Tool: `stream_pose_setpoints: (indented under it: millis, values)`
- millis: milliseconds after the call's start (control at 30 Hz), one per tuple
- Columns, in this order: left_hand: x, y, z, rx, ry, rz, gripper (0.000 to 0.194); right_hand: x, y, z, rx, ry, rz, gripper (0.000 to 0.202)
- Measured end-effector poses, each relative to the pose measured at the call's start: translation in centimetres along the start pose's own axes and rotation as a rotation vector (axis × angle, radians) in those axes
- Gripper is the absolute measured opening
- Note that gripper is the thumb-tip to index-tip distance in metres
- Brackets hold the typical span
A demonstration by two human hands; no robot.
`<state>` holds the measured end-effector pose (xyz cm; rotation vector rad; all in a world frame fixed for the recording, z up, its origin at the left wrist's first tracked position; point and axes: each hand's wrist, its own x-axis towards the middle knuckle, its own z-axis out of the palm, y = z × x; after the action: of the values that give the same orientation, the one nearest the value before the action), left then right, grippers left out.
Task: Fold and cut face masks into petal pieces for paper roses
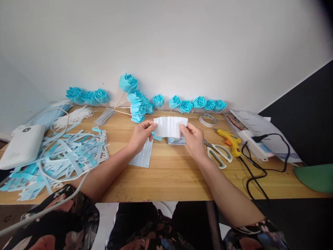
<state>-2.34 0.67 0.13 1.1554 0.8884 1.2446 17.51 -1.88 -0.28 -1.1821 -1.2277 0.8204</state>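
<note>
A white pleated sheet [168,127] is stretched between my two hands above the middle of the table. My left hand [142,137] pinches its left edge between thumb and fingers. At the right edge, my right hand [193,139] grips it the same way. Under and beside my left hand lies a light blue pleated sheet [144,155] on the wood. Behind the held sheet, a small folded blue stack [176,140] partly shows.
Blue strips [70,152] heap at the left beside a white power bank [23,146]. Blue flowers [137,104] line the wall. Scissors [220,154], a yellow glue gun [231,140], a tape roll [207,120] and a power strip [256,146] lie right.
</note>
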Motion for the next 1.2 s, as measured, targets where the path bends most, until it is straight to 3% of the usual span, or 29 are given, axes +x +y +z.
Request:
stream_pose_setpoints:
  millis: [267, 567, 867, 1067, 1200]
  values:
    - [0.0, -0.1, 0.3, -0.244, -0.011, -0.077, 0.036, 0.4, -0.2, 0.1, 0.09, 0.09, 0.035, 0.03]
    - [0.2, -0.2, 0.2, -0.277, -0.034, -0.048, 0.029, 0.4, 0.0, 0.0, 0.015, 0.113, -0.011, 0.028]
    - [0.1, -0.2, 0.2, -0.267, -0.042, -0.048, 0.035, 0.2, -0.5, 0.3, 0.071, 0.14, 0.023, 0.029]
    - [0.2, -0.2, 0.0, -0.127, 0.039, 0.0, 0.029, 0.3, -0.9, -0.2, 0.067, 0.093, -0.081, 0.027]
    - [0.2, 0.0, -0.3, -0.053, 0.005, -0.002, 0.028, -0.6, -1.4, -0.6, 0.021, -0.042, -0.14, 0.029]
